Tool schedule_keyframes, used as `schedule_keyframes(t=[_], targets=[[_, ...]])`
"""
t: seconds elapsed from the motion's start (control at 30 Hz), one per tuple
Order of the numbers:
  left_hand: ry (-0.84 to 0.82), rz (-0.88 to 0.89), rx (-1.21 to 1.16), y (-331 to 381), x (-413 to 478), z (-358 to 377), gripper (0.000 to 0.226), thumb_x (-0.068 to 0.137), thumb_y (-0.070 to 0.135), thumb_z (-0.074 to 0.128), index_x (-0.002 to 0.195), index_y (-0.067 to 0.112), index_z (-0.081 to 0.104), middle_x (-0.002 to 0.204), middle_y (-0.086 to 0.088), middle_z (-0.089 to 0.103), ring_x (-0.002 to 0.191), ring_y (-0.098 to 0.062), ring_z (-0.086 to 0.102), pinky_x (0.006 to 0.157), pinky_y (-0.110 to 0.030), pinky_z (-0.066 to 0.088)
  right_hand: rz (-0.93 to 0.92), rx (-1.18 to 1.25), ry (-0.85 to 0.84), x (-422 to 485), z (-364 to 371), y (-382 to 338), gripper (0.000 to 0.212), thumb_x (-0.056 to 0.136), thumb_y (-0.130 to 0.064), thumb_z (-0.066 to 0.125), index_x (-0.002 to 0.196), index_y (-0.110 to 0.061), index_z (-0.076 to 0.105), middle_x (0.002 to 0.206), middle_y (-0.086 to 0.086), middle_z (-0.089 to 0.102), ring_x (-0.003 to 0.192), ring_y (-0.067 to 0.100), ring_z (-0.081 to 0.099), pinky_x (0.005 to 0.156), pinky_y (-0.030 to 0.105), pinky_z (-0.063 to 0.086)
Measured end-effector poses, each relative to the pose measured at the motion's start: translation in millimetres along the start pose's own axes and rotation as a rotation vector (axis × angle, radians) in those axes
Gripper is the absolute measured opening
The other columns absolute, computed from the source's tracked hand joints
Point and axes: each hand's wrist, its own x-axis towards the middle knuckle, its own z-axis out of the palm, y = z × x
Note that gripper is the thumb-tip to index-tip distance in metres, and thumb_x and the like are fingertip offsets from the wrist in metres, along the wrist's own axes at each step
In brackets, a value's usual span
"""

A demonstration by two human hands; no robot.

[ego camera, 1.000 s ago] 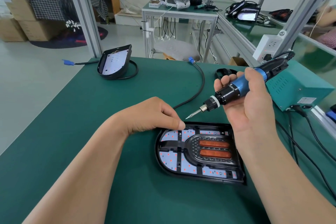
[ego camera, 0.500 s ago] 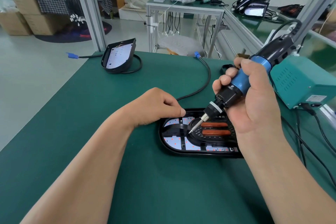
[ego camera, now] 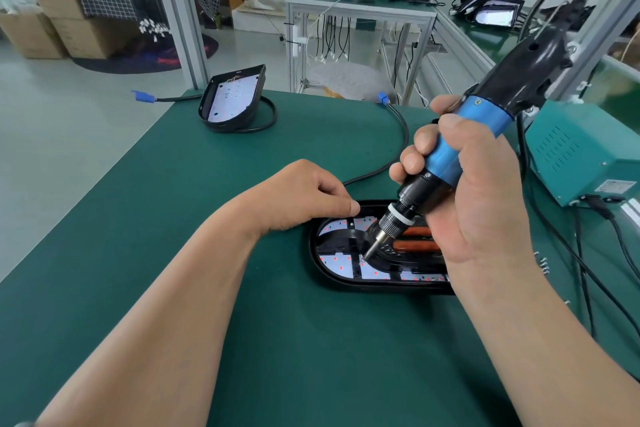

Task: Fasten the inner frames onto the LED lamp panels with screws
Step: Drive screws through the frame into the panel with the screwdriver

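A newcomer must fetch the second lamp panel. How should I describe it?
Go to the far left corner of the green table, by the grey post. The second lamp panel leans tilted there, black cable looped round it. Unlike the panel under the screwdriver, no hand touches it.

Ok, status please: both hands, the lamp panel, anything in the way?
Right hand grips electric screwdriver, bit tip down on inner frame. Left hand curled at LED lamp panel rim, contents hidden. Bit path unobstructed; black cable lies behind panel.
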Motion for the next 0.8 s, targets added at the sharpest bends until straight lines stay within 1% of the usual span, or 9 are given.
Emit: schedule_keyframes(t=[0.13, 0.33, 0.4, 0.47, 0.5, 0.63, 0.8], targets=[[-0.002, 0.004, 0.001, -0.6, -0.4, 0.3, 0.026, 0.081, 0.047, 0.081, 0.085, 0.022, 0.083, 0.074, 0.003, 0.069, 0.070, -0.010, 0.054, 0.073, -0.034, 0.044, 0.001, -0.018, -0.017, -1.1, 2.0, 1.5, 0.020, 0.095, -0.016, 0.055, 0.115, -0.013, 0.056, 0.075, 0.002, 0.055, 0.061, 0.020, 0.054, 0.064, 0.036, 0.055], [-0.004, 0.000, 0.002, 1.4, -0.1, 0.3, 0.024, 0.082, 0.045, 0.081, 0.083, 0.022, 0.083, 0.071, 0.008, 0.067, 0.068, -0.009, 0.052, 0.071, -0.033, 0.042, 0.000, -0.014, -0.020, -1.8, 2.7, 1.7, 0.019, 0.095, -0.016, 0.055, 0.114, -0.014, 0.057, 0.075, 0.001, 0.055, 0.061, 0.020, 0.054, 0.065, 0.036, 0.055], [-0.005, 0.003, 0.002, 2.0, -0.4, 0.6, 0.025, 0.082, 0.046, 0.081, 0.083, 0.022, 0.083, 0.071, 0.003, 0.068, 0.068, -0.009, 0.052, 0.071, -0.033, 0.042, -0.001, -0.008, -0.015, -1.8, 2.9, 1.1, 0.019, 0.095, -0.016, 0.055, 0.114, -0.014, 0.057, 0.075, 0.001, 0.055, 0.060, 0.019, 0.054, 0.065, 0.036, 0.055], [-0.008, 0.008, -0.006, 1.9, -1.0, 1.0, 0.024, 0.082, 0.046, 0.081, 0.084, 0.022, 0.083, 0.078, -0.008, 0.073, 0.070, -0.010, 0.055, 0.073, -0.034, 0.045, 0.002, 0.001, -0.013, -2.1, 2.9, 0.7, 0.019, 0.095, -0.016, 0.054, 0.114, -0.014, 0.057, 0.075, 0.001, 0.055, 0.060, 0.019, 0.054, 0.064, 0.036, 0.055], [-0.009, 0.009, -0.008, 1.7, -1.4, 1.2, 0.023, 0.082, 0.045, 0.081, 0.084, 0.022, 0.083, 0.081, -0.010, 0.074, 0.071, -0.010, 0.056, 0.075, -0.034, 0.045, 0.002, 0.002, -0.014, -2.4, 2.8, 0.7, 0.019, 0.095, -0.016, 0.054, 0.114, -0.014, 0.057, 0.075, 0.001, 0.055, 0.060, 0.019, 0.054, 0.064, 0.036, 0.055], [-0.006, -0.002, -0.006, 1.1, -0.8, 2.0, 0.023, 0.082, 0.046, 0.081, 0.083, 0.023, 0.083, 0.076, 0.003, 0.072, 0.071, -0.009, 0.056, 0.074, -0.034, 0.045, 0.005, -0.011, -0.027, -3.7, 2.9, 1.2, 0.019, 0.095, -0.015, 0.054, 0.113, -0.014, 0.058, 0.074, 0.001, 0.055, 0.060, 0.019, 0.053, 0.063, 0.037, 0.055], [-0.004, -0.008, -0.005, 0.7, -0.1, 3.2, 0.025, 0.082, 0.047, 0.081, 0.081, 0.022, 0.082, 0.070, 0.007, 0.067, 0.067, -0.009, 0.053, 0.072, -0.034, 0.043, -0.012, -0.032, -0.063, -5.1, 4.0, 2.2, 0.021, 0.095, -0.013, 0.053, 0.115, -0.013, 0.058, 0.074, 0.003, 0.055, 0.059, 0.021, 0.053, 0.063, 0.038, 0.055]])
